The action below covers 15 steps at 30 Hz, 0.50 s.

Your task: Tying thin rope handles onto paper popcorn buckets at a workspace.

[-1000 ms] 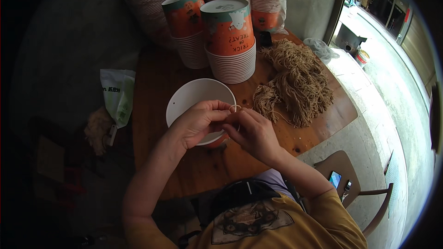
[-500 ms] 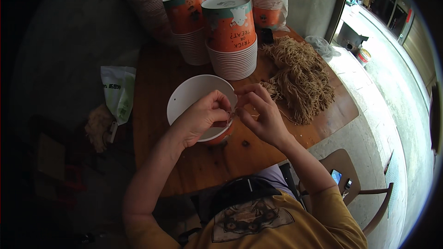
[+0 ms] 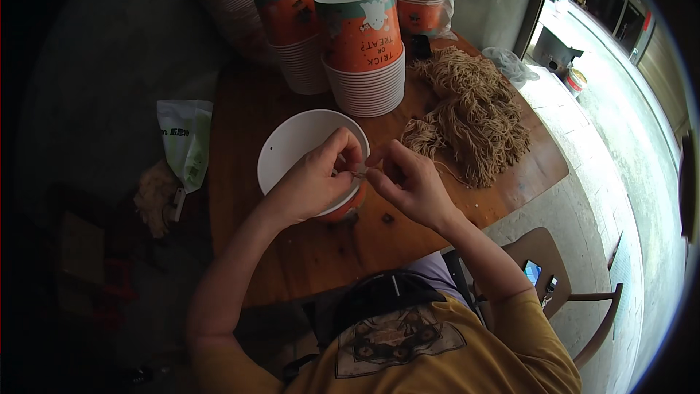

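Note:
A white-lined paper bucket with an orange outside stands mouth up on the wooden table in front of me. A small dark hole shows in its wall near the left rim. My left hand reaches across the bucket's mouth to the right rim, thumb and fingers pinched together. My right hand is just outside that rim, its thumb and forefinger pinched close to the left fingertips. Between them is a short bit of tan cord, mostly hidden by the fingers. Behind my right hand lies a loose heap of tan cords.
Two nested stacks of upside-down orange buckets stand beyond the bucket. Bagged stacks line the wall. A white-green bag hangs left of the table. A chair at right holds a phone.
Both hands stay at the bucket's right rim, with fingers slightly shifted. The right fingers have curled in closer to the left ones. The whole view has shifted a little.

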Available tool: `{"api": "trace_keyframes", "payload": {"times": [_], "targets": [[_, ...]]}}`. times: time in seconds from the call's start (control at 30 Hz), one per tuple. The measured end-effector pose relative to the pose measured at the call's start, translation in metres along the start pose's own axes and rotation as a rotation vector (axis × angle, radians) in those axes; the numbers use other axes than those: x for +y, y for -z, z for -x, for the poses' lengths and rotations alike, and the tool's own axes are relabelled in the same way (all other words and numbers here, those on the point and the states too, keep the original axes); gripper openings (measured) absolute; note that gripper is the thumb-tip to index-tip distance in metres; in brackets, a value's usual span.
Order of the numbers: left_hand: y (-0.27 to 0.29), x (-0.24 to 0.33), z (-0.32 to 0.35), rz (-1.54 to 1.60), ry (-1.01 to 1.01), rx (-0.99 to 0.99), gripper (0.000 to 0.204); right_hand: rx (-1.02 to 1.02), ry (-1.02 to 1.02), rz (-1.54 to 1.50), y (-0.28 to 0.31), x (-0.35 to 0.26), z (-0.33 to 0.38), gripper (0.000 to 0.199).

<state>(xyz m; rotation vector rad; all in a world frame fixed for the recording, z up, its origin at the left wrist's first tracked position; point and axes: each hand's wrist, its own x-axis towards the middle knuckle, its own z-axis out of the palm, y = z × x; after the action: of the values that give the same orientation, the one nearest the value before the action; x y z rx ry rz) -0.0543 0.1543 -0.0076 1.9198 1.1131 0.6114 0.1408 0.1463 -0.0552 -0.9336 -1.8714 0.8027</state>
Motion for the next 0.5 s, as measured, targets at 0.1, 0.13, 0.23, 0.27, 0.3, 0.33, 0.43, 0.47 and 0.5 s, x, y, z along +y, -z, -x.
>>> {"api": "trace_keyframes", "payload": {"times": [0.1,0.13,0.23,0.27,0.3,0.33,0.43,0.47,0.5], "targets": [[-0.002,-0.002,0.001,-0.015,-0.060,0.038,0.022,-0.013,0.001,-0.045,-0.005,-0.001,-0.001,0.019],[-0.003,-0.002,0.001,-0.019,-0.091,0.067,0.023,-0.013,0.000,-0.045,-0.006,-0.002,-0.002,0.019],[-0.005,0.003,0.004,-0.067,-0.104,0.109,0.023,0.023,0.022,-0.075,-0.008,-0.003,-0.002,0.018],[-0.007,0.003,0.004,-0.066,-0.103,0.107,0.023,0.046,0.044,-0.034,-0.009,-0.002,-0.003,0.017],[-0.008,0.002,0.005,-0.096,-0.150,0.135,0.025,0.070,0.068,0.006,-0.009,-0.001,-0.004,0.017],[-0.010,0.002,0.005,-0.126,-0.197,0.163,0.028,0.071,0.066,0.007,-0.009,-0.001,-0.004,0.017],[-0.010,0.004,0.006,-0.237,-0.232,0.160,0.033,0.089,0.081,0.041,-0.010,-0.001,-0.004,0.016],[-0.011,0.003,0.006,-0.237,-0.231,0.160,0.033,0.095,0.067,0.030,-0.010,-0.001,-0.003,0.015],[-0.012,0.001,0.006,-0.262,-0.279,0.164,0.035,0.102,0.054,0.020,-0.011,-0.001,-0.003,0.014]]}}
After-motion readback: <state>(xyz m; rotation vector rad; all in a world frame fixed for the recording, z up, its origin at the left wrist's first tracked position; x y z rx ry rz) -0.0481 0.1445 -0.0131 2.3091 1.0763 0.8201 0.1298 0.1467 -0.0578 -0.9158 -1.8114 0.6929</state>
